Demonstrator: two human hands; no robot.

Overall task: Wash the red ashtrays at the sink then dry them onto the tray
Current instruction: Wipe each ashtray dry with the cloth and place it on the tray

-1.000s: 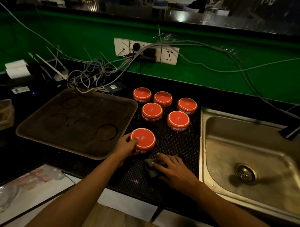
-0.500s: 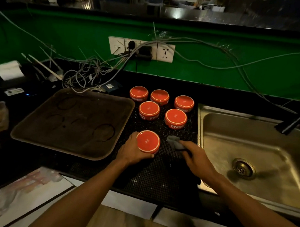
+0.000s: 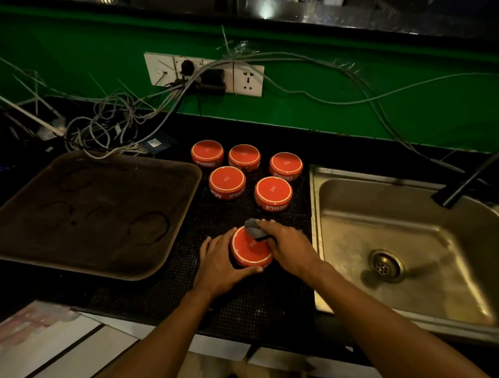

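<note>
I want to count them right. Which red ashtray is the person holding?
The nearest red ashtray, alone in front of the other five. The left hand grips it while the right hand presses a dark cloth on it.

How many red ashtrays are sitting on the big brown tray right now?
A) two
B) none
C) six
B: the tray shows only ring marks, while five ashtrays sit on the black mat and the sixth is gripped by the left hand.
</note>
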